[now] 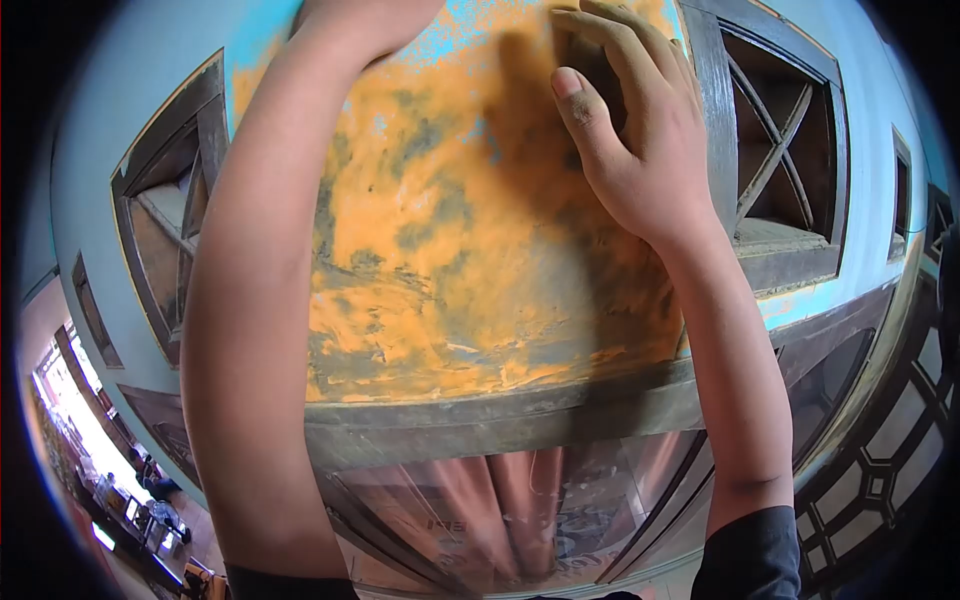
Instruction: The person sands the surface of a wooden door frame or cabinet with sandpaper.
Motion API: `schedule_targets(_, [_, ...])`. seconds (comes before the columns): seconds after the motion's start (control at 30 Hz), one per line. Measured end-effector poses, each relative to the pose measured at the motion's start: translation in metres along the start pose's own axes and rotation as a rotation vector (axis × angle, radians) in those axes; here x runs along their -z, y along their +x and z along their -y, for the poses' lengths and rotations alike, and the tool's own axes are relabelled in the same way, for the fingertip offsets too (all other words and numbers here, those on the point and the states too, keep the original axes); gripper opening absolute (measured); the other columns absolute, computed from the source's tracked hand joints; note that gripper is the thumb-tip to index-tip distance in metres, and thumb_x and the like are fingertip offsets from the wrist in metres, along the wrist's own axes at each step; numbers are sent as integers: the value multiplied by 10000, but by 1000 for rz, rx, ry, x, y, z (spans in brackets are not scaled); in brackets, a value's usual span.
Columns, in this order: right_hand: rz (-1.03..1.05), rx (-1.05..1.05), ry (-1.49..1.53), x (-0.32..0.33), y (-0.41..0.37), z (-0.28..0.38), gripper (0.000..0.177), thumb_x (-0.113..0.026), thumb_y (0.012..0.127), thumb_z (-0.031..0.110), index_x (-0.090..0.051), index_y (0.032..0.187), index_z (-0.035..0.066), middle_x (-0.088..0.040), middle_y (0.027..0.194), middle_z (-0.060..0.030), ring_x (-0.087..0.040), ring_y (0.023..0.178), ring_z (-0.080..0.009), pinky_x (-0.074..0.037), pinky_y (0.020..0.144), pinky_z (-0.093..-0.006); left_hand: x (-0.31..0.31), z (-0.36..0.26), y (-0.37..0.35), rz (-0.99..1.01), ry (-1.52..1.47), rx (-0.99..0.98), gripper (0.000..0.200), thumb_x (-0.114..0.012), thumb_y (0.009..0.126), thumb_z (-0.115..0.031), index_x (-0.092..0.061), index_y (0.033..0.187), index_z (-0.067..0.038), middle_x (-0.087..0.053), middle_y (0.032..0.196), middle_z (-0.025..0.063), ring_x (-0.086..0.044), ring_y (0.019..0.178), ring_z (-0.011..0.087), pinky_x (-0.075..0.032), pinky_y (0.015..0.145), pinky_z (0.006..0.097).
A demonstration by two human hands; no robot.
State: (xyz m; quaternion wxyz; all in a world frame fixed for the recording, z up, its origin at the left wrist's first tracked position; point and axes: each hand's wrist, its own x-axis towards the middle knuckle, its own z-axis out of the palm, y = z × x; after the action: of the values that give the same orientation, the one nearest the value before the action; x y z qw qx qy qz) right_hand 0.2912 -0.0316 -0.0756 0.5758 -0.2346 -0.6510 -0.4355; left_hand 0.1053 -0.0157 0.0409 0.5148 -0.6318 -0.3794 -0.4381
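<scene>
A light blue wall (120, 150) fills the view, seen from close below. In its middle is a broad orange patch (450, 250), rough and streaked with grey, with flecks of blue at its top edge. Under the patch a dark grey ledge (500, 415) runs across, and below that is a window pane (520, 500) with a pinkish curtain behind it. On either side of the patch a framed opening with crossed bars is set in the wall, the left opening (170, 200) and the right opening (785, 140). A dark lattice (880, 470) shows at the lower right edge.

Both arms reach up across the patch. The left arm (250, 330) rises along the patch's left side; the left hand is cut off by the top of the picture, so its grip cannot be told. The right arm (735, 370), with a dark sleeve (750, 555) at the elbow, ends in the right hand (640, 140) at the upper right corner of the patch, just beside the right opening's frame. Its fingers (620, 50) curl narrowly over a small dark block (592, 62), the thumb at the side, holding it flat against the wall. What the block is cannot be made out.
</scene>
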Motion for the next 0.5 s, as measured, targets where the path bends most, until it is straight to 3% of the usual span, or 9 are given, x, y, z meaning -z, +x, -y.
schedule_targets(0.07, [6,-22,-61,2,0,1,491,-564,991,316,-562,1396,37,-526,1458,-219,-472,1382,-403,-330,1170,-492,0,0,-3,9,-3,-6,617,-175,1128,-372,-124,1642,-35,-71,1734,115,-62,1603,246,-54,1316,390])
schedule_targets(0.13, [-115,24,-136,-15,-7,-9,413,-615,985,344,-651,1325,114,-609,1399,-126,-528,1337,-353,-359,1153,-449,-2,1,-7,25,3,-13,622,-176,1127,-372,-114,1642,-30,-65,1735,115,-57,1604,248,-55,1316,390])
schedule_targets(0.5, [-54,-41,-272,-12,-35,-5,469,-650,928,362,-597,1368,208,-521,1495,-80,-411,1455,-321,-235,1229,-576,-30,-8,-59,27,164,-33,639,-223,1095,-306,-95,1645,-8,-68,1740,129,-57,1605,275,-37,1318,426])
